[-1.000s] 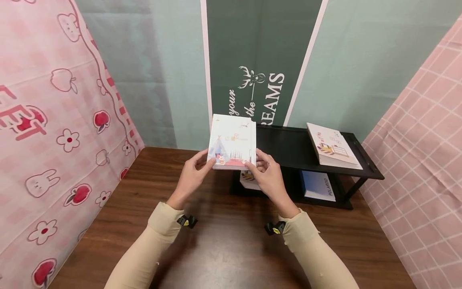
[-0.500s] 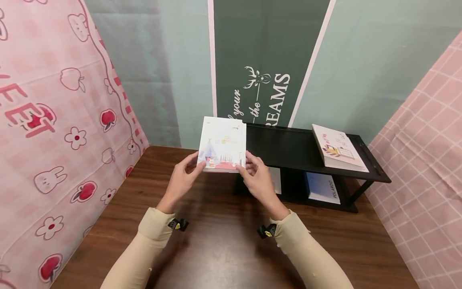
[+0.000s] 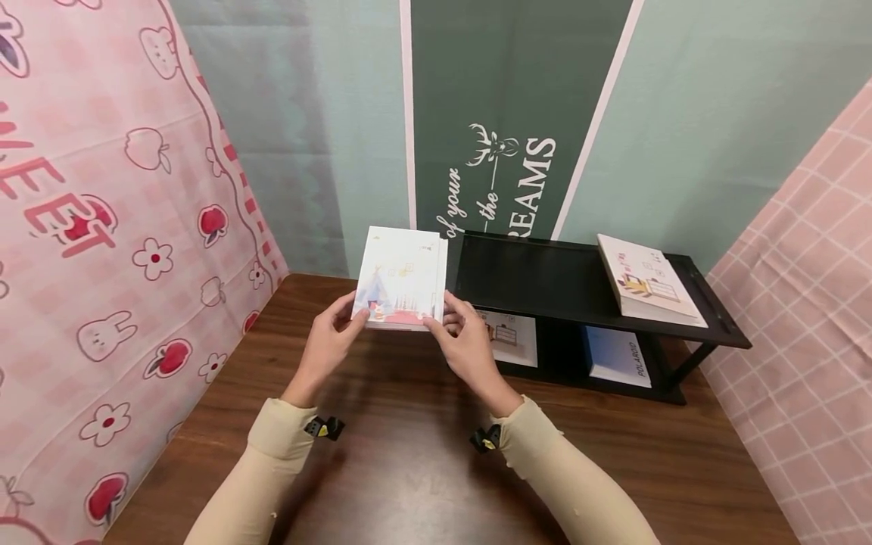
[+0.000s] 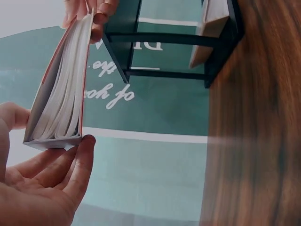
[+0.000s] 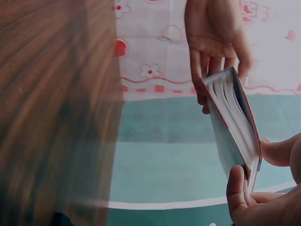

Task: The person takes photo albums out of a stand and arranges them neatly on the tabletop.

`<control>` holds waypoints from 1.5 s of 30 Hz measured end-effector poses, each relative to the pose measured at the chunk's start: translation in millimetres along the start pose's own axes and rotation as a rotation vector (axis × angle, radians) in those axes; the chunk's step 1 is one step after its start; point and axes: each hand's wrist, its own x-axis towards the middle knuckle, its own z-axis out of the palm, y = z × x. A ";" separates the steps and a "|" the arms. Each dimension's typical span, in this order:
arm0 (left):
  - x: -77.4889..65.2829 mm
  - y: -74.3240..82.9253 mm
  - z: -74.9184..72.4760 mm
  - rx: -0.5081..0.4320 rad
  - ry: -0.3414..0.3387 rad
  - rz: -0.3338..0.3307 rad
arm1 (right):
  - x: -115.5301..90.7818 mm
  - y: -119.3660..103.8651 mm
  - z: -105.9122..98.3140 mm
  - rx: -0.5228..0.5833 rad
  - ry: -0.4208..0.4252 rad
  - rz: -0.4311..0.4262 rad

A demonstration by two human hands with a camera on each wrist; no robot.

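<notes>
A white photo album [image 3: 400,276] with a pastel tent drawing on its cover is held up over the table, tilted toward me. My left hand [image 3: 330,339] grips its left side, thumb on the cover and fingers beneath. The right hand [image 3: 470,350] pinches the opposite side near the lower corner. In the left wrist view the album [image 4: 65,89] shows its bottom edge, with thick pages between the covers and the spine resting in the left fingers. The right wrist view shows the right thumb and fingers on the album's [image 5: 235,117] free edges.
A black two-tier shelf [image 3: 531,272] stands at the back right. On its top lies a similar white album [image 3: 647,280]. Its lower tier holds another white album [image 3: 514,341] and a blue-and-white one marked POLAROID [image 3: 616,356]. Fabric hangings surround the wooden table [image 3: 409,469].
Both hands have carried the album to the left, away from the shelf. More of the white album on the lower tier now shows. The head view has shifted slightly left.
</notes>
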 end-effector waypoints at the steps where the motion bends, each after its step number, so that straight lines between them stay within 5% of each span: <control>1: -0.2 -1.3 -1.1 0.005 0.003 -0.004 | 0.2 2.0 2.9 -0.009 -0.007 0.003; 9: -1.0 -13.5 -13.7 0.068 0.005 -0.025 | -0.8 11.3 22.8 -0.100 -0.039 0.030; 16: 0.8 -27.3 -21.0 0.127 0.020 -0.081 | 4.7 22.8 38.8 -0.032 -0.047 0.092; 36: 11.4 -65.1 -15.8 0.119 -0.003 -0.190 | 7.3 60.4 71.7 0.207 0.158 0.405; 45: 19.0 -80.4 -13.7 0.193 -0.022 -0.210 | 6.3 75.3 77.8 0.167 0.190 0.459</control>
